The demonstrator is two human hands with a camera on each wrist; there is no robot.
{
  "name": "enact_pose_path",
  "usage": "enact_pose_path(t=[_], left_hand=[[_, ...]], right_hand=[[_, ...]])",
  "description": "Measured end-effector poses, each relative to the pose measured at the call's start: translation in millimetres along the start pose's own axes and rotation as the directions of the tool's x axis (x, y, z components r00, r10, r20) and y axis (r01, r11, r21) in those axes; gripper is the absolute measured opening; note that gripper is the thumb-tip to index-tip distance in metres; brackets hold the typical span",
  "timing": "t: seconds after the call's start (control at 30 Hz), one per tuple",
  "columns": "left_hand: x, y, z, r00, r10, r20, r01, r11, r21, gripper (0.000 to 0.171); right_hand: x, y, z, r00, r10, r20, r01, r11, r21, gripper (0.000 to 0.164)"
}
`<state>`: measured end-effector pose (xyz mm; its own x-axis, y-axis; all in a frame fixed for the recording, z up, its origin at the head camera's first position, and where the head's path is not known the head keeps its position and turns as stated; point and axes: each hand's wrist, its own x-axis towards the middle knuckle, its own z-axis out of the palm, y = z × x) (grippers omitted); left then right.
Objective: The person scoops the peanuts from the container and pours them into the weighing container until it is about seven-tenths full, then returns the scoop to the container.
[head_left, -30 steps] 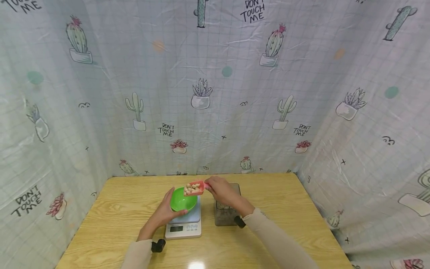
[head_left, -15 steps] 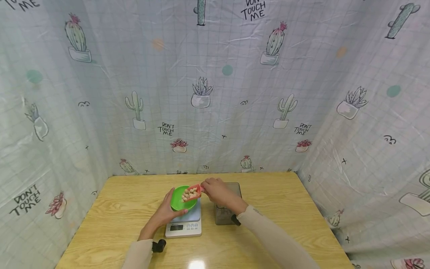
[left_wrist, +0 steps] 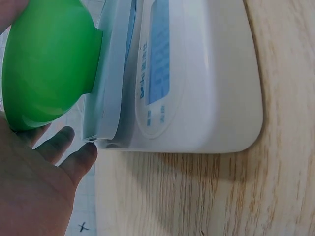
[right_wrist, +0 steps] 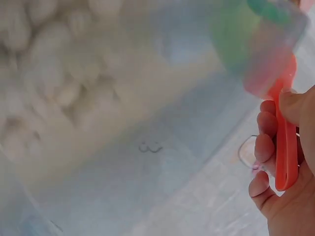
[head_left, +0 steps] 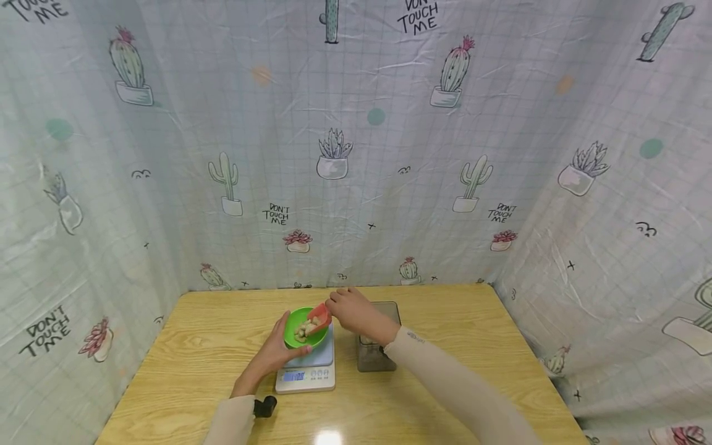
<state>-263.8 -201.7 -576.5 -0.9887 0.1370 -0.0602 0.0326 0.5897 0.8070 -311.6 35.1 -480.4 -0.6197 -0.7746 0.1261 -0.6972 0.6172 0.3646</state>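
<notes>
A green bowl [head_left: 292, 322] sits on the blue platform of a white kitchen scale [head_left: 306, 385]. My left hand [head_left: 274, 350] holds the bowl by its side, thumb at the near rim and fingers around the far left. In the left wrist view the bowl's base [left_wrist: 91, 61] meets the platform. With my right hand [head_left: 353, 310] I grip the handle of a red scoop [head_left: 321, 313], tilted down over the bowl. Pale nut-like pieces [head_left: 302, 332] lie in the bowl and at the scoop's lip. The scale's display [head_left: 293, 376] is lit; its digits are too small to read surely.
A grey see-through container [head_left: 376, 362] stands right of the scale, partly under my right forearm. More pale pieces [right_wrist: 59, 59] show blurred through its wall in the right wrist view. A cactus-print curtain [head_left: 356, 185] encloses the wooden table [head_left: 445, 371] at the back and sides.
My right hand has moved left and tipped the scoop over the bowl; pale pieces have slid into it. The scale's display has gone from dark to lit. The left hand stays on the bowl.
</notes>
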Motion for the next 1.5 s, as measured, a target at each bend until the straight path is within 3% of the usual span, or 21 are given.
enact_pose_path(t=[0.27,0.53,0.8,1.0,1.23,1.5], left_hand=[[-1.5,3.5,-3.3,1.0,0.016,-0.002,-0.016,1.0,-0.001,0.118],[-1.8,-1.4,-2.5,1.0,0.02,-0.007,-0.02,1.0,-0.001,0.118],[-5.9,-1.1,-1.7,0.999,0.035,0.001,-0.035,0.998,0.056,0.12],[-9.7,3.4,-6.4,0.998,0.063,-0.02,-0.061,0.995,0.078,0.119],[-14.8,11.6,-13.4,0.996,0.08,-0.042,-0.075,0.991,0.11,0.114],[-21.0,30.6,-20.9,0.99,0.131,-0.048,-0.126,0.987,0.099,0.11]], right_hand=[[7.6,1.9,-15.1,0.999,-0.052,-0.012,0.049,0.976,-0.213,0.023],[4.5,3.5,-20.3,0.999,-0.045,-0.018,0.041,0.981,-0.191,0.025],[-5.3,7.3,-21.6,0.999,-0.024,-0.03,0.022,0.996,-0.085,0.028],[-16.3,11.9,-22.5,0.994,0.027,-0.106,-0.025,0.999,0.022,0.021],[-29.8,15.1,-14.2,0.985,0.142,-0.101,-0.125,0.979,0.158,0.02],[-50.6,20.7,-15.4,0.953,0.201,-0.229,-0.131,0.949,0.287,0.024]])
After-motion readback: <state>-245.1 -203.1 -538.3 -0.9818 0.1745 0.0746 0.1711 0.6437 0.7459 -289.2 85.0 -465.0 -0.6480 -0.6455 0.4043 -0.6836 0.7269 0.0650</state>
